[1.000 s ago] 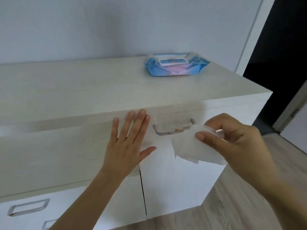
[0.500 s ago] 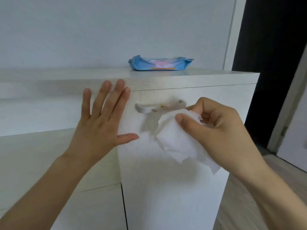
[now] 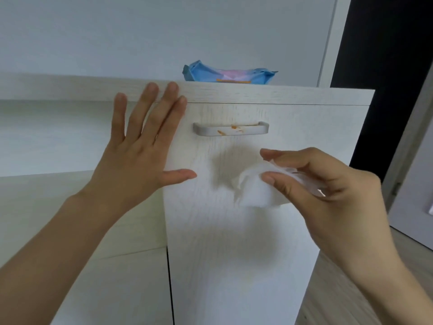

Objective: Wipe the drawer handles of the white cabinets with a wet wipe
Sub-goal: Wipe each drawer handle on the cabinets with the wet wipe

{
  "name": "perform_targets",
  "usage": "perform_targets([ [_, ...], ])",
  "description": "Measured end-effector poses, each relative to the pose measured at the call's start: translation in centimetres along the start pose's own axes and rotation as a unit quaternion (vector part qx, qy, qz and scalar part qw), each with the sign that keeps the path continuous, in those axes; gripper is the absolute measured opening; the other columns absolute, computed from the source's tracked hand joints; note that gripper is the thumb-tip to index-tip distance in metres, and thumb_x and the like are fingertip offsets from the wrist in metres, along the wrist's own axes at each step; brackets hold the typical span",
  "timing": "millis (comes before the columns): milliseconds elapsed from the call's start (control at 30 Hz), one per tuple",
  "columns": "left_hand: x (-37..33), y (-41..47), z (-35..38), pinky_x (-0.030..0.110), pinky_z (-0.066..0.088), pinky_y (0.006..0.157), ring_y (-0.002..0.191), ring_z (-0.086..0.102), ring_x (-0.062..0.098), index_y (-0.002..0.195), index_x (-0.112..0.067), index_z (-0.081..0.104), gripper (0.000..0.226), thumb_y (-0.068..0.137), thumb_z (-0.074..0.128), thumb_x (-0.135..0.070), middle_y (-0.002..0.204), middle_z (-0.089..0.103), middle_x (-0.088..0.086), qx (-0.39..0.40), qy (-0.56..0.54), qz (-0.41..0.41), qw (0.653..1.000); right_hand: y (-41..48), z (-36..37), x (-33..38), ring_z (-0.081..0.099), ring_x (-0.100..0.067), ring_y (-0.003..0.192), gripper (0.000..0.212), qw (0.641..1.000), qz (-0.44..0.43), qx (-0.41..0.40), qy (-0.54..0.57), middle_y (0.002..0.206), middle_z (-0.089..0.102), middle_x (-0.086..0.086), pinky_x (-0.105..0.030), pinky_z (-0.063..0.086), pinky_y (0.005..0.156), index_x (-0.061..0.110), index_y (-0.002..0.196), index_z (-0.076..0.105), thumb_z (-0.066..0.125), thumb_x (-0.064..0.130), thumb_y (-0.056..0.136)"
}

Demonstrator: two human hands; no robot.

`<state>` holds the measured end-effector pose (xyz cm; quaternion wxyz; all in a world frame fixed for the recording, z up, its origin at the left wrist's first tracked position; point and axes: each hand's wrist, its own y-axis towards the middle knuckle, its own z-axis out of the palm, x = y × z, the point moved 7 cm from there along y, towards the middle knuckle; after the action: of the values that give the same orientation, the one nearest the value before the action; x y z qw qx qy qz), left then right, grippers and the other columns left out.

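Handle [image 3: 230,129] centre frame: orange smears present, unwiped | right hand [image 3: 328,184] fingers pinch wet wipe [image 3: 255,191] just below it | left hand [image 3: 140,156] flat, fingers spread on cabinet front [image 3: 234,254].

silver handle [image 3: 230,129] orange-smeared; wipe [image 3: 255,191] crumpled.

One left hand [image 3: 138,165], one right hand [image 3: 328,193], one wipe [image 3: 255,191], one handle [image 3: 230,130], one pack [image 3: 229,76].
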<state>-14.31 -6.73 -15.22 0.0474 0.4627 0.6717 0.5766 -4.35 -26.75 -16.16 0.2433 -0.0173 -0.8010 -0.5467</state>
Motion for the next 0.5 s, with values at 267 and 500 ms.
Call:
perform_targets([
  [267, -1.6, 0.7, -5.1, 0.043, -0.015, 0.114, 0.146, -0.005, 0.023, 0.151, -0.007, 0.015, 0.097, 0.085, 0.023, -0.079, 0.159, 0.005, 0.013, 0.032, -0.209, -0.002, 0.977, 1.0, 0.4, 1.6, 0.058, 0.01, 0.101, 0.023, 0.996, -0.086, -0.008, -0.031, 0.105, 0.063, 0.021, -0.003, 0.043, 0.086, 0.022, 0.103, 0.066, 0.063, 0.01, 0.084],
  [500, -2.8, 2.8, -10.0, 0.047, 0.021, 0.111, 0.133, 0.034, 0.024, 0.098, -0.004, 0.07, 0.042, 0.093, 0.049, -0.04, 0.135, 0.046, 0.0, -0.041, -0.286, 0.027, 0.957, 1.3, 0.5, 3.0, 0.049, 0.015, 0.108, 0.043, 0.987, -0.15, 0.029, -0.058, 0.117, 0.055, 0.019, -0.004, 0.04, 0.091, 0.019, 0.125, 0.049, 0.062, 0.011, 0.086],
])
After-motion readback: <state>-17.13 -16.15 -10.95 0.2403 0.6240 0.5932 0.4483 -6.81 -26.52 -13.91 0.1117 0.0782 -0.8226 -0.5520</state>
